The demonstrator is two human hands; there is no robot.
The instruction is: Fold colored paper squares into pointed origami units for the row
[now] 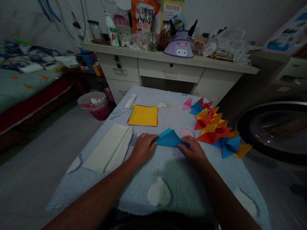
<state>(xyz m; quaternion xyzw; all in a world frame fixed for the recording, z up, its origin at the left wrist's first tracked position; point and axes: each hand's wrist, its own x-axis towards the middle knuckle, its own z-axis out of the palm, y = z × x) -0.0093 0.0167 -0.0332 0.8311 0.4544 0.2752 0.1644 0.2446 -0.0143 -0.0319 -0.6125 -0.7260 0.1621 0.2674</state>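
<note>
A sheet of blue origami paper (169,139), partly folded with a raised flap on top, is stretched between my two hands above the cloth-covered table (155,163). My left hand (144,145) pinches its left corner between thumb and fingers. At the opposite corner, my right hand (193,148) grips the paper the same way. Beyond my left hand lies a stack of square coloured paper (144,115), yellow on top. Several folded paper cranes (212,123) in red, orange, blue and pink crowd together to the right of my right hand.
Left of my left hand lies a folded pale sheet (107,148); a small white box (130,101) sits at the table's far left. A cluttered white desk (168,68) stands behind, a pink bin (98,108) on the floor left, a washing machine (275,127) right.
</note>
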